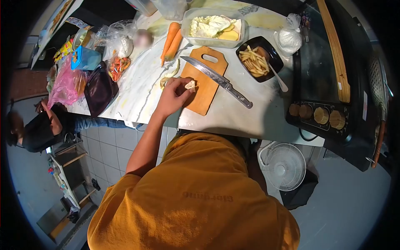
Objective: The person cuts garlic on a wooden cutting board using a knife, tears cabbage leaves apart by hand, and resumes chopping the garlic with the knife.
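Observation:
My left hand (174,96) is at the left edge of a wooden cutting board (203,99), its fingers closed on a small pale piece of food (190,85) whose kind I cannot make out. A large kitchen knife (216,78) with a black handle lies slantwise across the board, blade toward the upper left. Pale peel-like strips (171,75) lie just beyond my left hand. My right arm hangs down beside my body in shadow, and the hand itself does not show.
Beyond the board are carrots (170,43) and a plastic container (188,38) of cut vegetables. Right of it sit a black bowl (276,70) of fries with a spoon and an oven (296,89). Bags (68,83) crowd the left; another person (39,129) is there. A fan (285,166) stands below.

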{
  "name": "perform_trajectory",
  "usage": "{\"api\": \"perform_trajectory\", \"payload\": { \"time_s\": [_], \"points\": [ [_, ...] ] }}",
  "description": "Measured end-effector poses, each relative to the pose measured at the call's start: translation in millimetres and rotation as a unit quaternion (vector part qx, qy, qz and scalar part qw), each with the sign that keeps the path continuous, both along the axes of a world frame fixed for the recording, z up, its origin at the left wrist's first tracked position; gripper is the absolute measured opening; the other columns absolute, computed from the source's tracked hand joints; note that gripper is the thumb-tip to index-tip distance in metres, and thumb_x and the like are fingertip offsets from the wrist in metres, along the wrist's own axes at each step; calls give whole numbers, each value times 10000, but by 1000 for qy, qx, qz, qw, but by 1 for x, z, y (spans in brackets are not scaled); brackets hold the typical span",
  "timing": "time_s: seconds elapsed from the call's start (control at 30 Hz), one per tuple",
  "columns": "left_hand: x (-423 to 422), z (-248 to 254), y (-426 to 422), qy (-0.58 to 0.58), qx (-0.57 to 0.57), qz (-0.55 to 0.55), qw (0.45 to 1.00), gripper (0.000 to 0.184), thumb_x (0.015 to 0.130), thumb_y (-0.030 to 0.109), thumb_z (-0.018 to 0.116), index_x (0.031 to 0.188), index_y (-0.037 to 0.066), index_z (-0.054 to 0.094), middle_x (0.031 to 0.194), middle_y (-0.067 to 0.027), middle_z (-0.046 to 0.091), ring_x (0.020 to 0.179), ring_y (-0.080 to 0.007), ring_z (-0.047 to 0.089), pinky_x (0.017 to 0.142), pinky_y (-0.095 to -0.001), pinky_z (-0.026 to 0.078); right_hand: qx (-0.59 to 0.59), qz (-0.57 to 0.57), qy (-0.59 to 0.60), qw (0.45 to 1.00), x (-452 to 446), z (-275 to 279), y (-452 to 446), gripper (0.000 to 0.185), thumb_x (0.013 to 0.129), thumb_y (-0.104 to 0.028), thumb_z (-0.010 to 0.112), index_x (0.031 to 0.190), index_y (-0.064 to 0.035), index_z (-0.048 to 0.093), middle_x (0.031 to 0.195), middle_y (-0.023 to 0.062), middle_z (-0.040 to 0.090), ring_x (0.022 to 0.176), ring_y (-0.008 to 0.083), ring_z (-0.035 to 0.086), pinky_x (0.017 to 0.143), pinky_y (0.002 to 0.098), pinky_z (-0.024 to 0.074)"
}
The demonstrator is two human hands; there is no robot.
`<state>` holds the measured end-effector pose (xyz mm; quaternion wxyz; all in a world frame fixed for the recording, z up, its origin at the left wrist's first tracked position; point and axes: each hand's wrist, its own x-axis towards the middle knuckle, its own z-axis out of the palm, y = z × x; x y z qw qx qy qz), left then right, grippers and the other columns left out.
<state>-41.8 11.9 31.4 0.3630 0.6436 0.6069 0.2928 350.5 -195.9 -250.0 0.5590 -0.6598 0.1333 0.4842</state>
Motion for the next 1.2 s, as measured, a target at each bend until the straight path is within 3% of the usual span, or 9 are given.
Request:
{"api": "perform_trajectory", "payload": {
  "time_s": [0.13,0.23,0.33,0.4,0.57,0.7,0.93,1.03,1.2],
  "points": [
    [0,1,1,-5,-21,-3,1000,357,852,165,754,1182,65,664,897,-65,508,755,-166,529,709,-294,464,-38,26,5,999,-5,-3,-18,491,1029,-394,503,1365,-40,453,1391,131,505,1264,328,514,998,430,451],
    [1,2,5,18,25,-33,999,353,857,160,748,1186,64,661,917,-74,533,755,-175,539,713,-302,473,-7,125,-157,980,-3,46,-26,438,1033,-383,491,1312,-44,490,1237,108,598,1104,286,620,882,396,499],
    [3,-1,5,2,12,-12,1000,335,866,161,740,1177,61,665,929,-85,560,759,-191,553,719,-313,482,39,278,-505,816,6,150,-9,223,999,-182,506,958,-7,637,901,94,641,715,162,595,643,285,483],
    [5,-4,3,22,28,2,999,279,881,149,721,1138,49,680,929,-104,592,782,-206,586,726,-321,490,103,260,-589,758,-8,218,7,120,957,-120,606,892,-25,640,840,62,632,669,131,559,598,275,449],
    [7,-12,2,18,68,37,997,197,906,131,693,1077,32,692,938,-124,626,799,-218,626,728,-328,500,201,402,-649,614,-41,280,102,150,864,-127,732,946,-39,643,748,79,618,650,170,575,647,306,490],
    [5,-19,6,-80,63,81,992,161,933,126,673,1050,16,679,920,-107,658,752,-188,624,702,-312,500,248,440,-719,477,-94,280,194,355,765,-207,814,1012,-49,613,947,122,618,879,327,595,803,426,478],
    [-3,-16,11,-220,-60,163,960,120,951,97,660,1043,21,669,937,-49,670,764,-106,599,696,-270,492,242,539,-647,482,-115,253,219,392,757,-264,826,976,-56,577,909,119,592,873,343,585,784,432,460],
    [-3,-19,17,-185,98,90,974,135,909,49,683,1040,18,666,1023,-75,668,822,-158,631,742,-279,509,275,563,-653,425,-115,252,220,360,792,-246,798,977,-50,557,882,125,578,855,355,582,766,434,465],
    [1,-3,23,-70,159,-4,985,159,891,33,677,1048,20,661,1039,-111,657,908,-269,655,786,-332,527,191,569,-604,524,-128,281,204,281,885,-242,721,967,-31,555,878,164,589,858,382,597,720,448,490]
  ]
}}
